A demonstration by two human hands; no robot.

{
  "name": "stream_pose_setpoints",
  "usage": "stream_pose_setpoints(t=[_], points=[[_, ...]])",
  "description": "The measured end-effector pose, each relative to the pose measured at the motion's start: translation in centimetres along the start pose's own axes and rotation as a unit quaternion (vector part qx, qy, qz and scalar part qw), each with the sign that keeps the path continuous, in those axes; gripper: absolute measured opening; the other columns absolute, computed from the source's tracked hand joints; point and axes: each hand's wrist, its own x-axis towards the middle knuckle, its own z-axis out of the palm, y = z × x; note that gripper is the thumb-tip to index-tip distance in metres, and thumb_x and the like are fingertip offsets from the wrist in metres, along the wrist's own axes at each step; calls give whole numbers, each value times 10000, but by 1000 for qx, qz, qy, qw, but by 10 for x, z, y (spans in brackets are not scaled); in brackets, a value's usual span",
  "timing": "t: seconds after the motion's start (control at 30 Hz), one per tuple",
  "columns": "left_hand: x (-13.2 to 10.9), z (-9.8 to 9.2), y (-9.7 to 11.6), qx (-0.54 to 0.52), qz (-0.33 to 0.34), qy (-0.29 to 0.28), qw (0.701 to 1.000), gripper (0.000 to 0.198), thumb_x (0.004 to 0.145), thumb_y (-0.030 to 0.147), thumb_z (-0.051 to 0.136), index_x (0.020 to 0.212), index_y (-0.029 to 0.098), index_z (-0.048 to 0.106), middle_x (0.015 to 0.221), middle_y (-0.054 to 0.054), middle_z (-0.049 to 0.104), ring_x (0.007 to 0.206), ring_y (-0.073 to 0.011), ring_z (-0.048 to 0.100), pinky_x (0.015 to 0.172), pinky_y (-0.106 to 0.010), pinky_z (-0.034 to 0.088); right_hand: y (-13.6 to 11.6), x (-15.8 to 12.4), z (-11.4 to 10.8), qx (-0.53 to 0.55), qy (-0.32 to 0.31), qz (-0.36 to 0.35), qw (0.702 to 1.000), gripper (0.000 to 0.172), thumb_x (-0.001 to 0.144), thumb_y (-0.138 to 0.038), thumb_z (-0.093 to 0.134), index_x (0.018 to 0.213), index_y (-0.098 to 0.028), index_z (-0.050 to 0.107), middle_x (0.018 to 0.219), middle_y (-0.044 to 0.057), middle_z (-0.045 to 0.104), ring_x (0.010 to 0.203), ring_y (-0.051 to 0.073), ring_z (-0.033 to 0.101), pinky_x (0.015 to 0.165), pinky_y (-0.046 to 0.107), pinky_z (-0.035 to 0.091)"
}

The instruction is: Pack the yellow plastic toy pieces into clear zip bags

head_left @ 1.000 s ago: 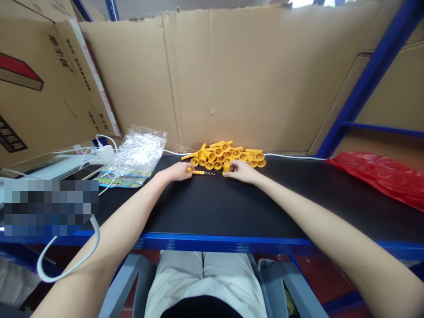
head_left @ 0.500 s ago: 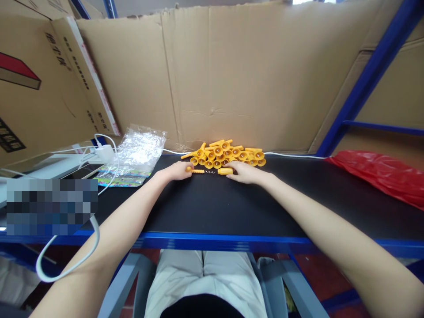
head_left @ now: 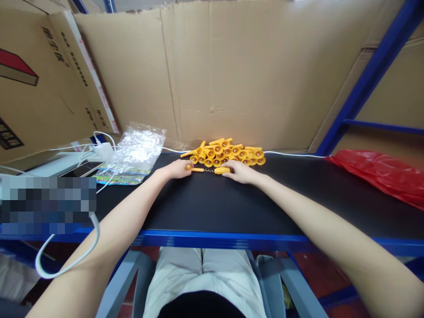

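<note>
Both hands are way out at the far side of the black matte tabletop point(head_left: 212, 207), right up against the heap of yellow trumpet-shaped plastic pieces point(head_left: 232, 152).

The left hand point(head_left: 178, 169) has its fingertips pinched on one end of a thin yellow ribbed plastic pin point(head_left: 198, 169). The pin lies flat on the top, with a tiny coiled metal spring point(head_left: 208, 171) poking off its free end. The right hand point(head_left: 241, 172) pinches a short yellow plastic sleeve point(head_left: 221, 170), also lying flat, with its end turned toward the spring and just about meeting it. It's too small to tell exactly which fingers are doing the pinching, but both hands look curled in, not spread.

My read on the low grip: with both parts resting on the surface they sit on one line, and the table steadies the hands for something this fiddly. The heap is shoved against the brown corrugated cardboard wall point(head_left: 232, 75), which probably keeps the round bits from rolling away while leaving them a finger's reach off.

Other stuff sits off to the sides. There's a crinkly stack of clear plastic bags point(head_left: 139, 148) and a white charger block with cable point(head_left: 104, 152) to the left, and a red plastic bag point(head_left: 380, 176) to the right. A thin white cord point(head_left: 291, 155) runs along the back edge behind the heap.
</note>
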Motion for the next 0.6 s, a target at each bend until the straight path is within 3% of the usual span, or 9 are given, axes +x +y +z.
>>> stream_pose_setpoints(t=[0.23,0.4,0.6], points=[[-1,3,5,-140,47,5,989,275,739,303,506,976,202,602,663,14,618,583,-121,543,579,-213,387,-5,2,8,18,28,-45,998,313,798,-254,569,1095,-168,616,996,82,639,835,178,570,761,318,450],[2,11,10,-238,71,13,969,297,746,380,538,971,187,557,646,18,597,505,-93,484,508,-203,358,-12,1,7,28,41,-31,998,312,822,-281,535,1095,-154,621,957,87,648,819,177,579,758,314,444],[-2,6,16,-201,100,39,974,281,738,415,573,897,185,543,661,24,566,581,-109,495,537,-211,351,-12,0,4,18,19,-39,999,375,803,-261,551,1163,-158,574,1076,106,614,929,207,572,833,371,441]])
